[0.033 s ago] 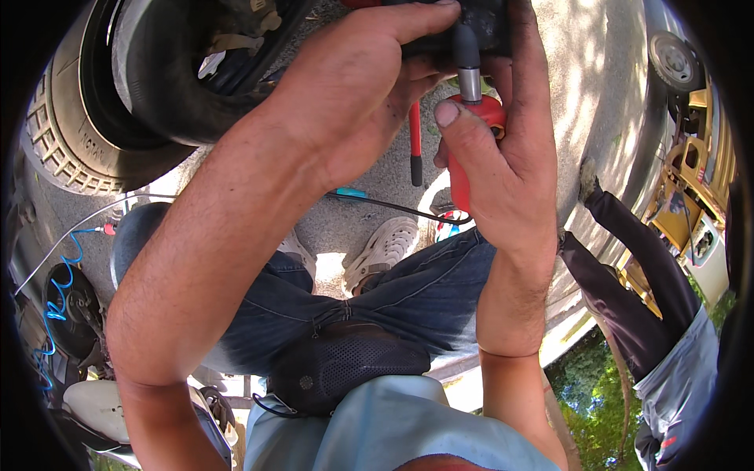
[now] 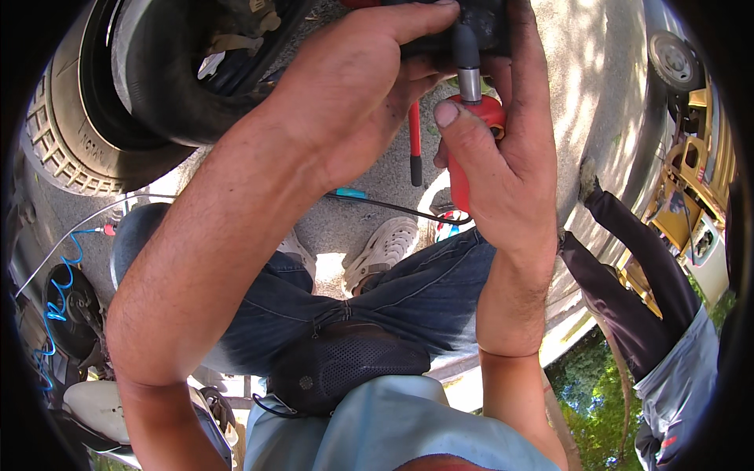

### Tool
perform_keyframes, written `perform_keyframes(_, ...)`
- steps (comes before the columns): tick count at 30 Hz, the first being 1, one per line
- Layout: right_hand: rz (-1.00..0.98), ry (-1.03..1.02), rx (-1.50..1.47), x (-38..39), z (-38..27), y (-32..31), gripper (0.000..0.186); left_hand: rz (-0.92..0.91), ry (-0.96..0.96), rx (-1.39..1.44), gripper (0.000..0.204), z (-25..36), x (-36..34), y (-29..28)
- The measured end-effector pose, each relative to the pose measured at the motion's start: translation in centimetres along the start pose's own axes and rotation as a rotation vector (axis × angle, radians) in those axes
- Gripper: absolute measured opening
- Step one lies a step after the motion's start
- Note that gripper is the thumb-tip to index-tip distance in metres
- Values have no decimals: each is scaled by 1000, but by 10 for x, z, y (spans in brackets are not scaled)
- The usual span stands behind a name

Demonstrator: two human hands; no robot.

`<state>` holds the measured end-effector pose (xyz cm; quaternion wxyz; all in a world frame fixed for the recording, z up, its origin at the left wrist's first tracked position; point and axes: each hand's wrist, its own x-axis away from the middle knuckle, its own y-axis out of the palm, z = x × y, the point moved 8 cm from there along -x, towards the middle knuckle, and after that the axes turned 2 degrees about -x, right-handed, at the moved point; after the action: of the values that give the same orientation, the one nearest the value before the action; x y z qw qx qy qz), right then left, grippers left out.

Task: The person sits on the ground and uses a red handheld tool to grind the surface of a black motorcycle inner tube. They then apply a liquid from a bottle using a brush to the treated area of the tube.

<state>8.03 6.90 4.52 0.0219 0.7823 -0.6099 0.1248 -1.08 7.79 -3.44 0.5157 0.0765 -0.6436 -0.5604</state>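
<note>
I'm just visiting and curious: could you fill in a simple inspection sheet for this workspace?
Surface: rough grey pavement, partly sunlit.
Job's things: red handheld tool with a silver collar, its dark tip against or in front of a black, rubber-looking piece; contact unclear.
Clutter: slim red rod with a dark end, support unclear; dusty black tyre with chunky tread at upper left.
Grippers: bare left hand grips the black piece; bare right hand grips the tool.
Cables: thin black hose or cord near the tool's lower end; coiled bright-blue hose at left.
Surroundings: person in dark trousers; green foliage.
</note>
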Motion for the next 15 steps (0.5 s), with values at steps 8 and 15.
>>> perform_keyframes(8, -4, 7, -17, -3, 0, -2, 94, -214, 56, 12, 27, 4, 2, 4)
perform_keyframes(15, 36, 34, -138, -9, 0, -20, 94, -174, 33, -16, 30, 2, -1, 14)
